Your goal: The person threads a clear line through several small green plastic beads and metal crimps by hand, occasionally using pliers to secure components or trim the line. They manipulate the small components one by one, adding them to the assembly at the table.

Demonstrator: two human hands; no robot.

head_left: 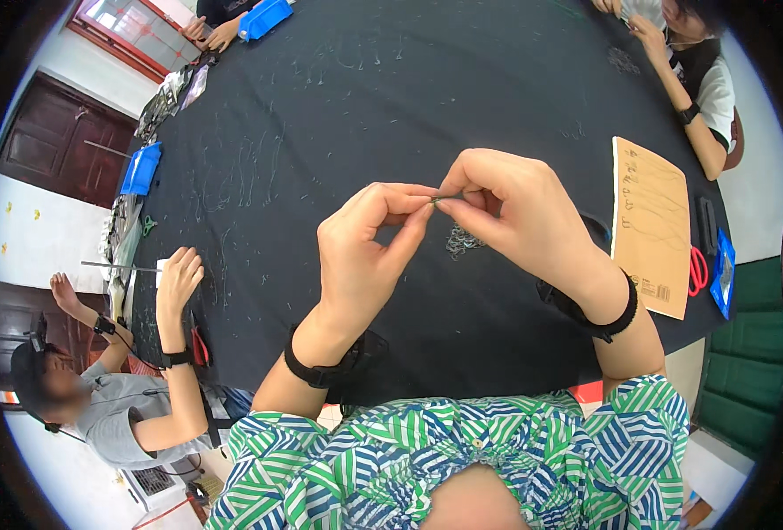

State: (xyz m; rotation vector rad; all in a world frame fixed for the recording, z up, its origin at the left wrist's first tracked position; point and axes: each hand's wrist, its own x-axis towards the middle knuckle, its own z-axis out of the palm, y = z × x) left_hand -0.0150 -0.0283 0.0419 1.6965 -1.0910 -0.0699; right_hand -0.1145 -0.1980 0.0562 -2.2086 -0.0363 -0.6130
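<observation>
Left hand: the left hand (365,256) is rising at centre frame, thumb and forefinger pinching one end of a tiny metal piece (435,202), the other fingers curling out of the way so the tips are staying visible.

Right hand: the right hand (515,212) is meeting it from the right of centre, its thumb and forefinger closing on the same small piece; both grasps are tight fingertip pinches, apparently because the part is too small for a fuller hold.

Small piece: it is being held in the air between the two hands, above the table rather than resting on it; its exact shape is too small to tell.

Pile of small metal parts (463,240): lying on the dark cloth (338,115) just below the hands, close enough for picking from.

Tan card (649,225): sitting at right of frame, with red-handled scissors (697,270) just beside its right edge.

Wristbands: a black band is wrapping each wrist.

Others: a person's hand (178,278) is resting at the table's left edge; another person's arm (687,88) is working at upper right.
</observation>
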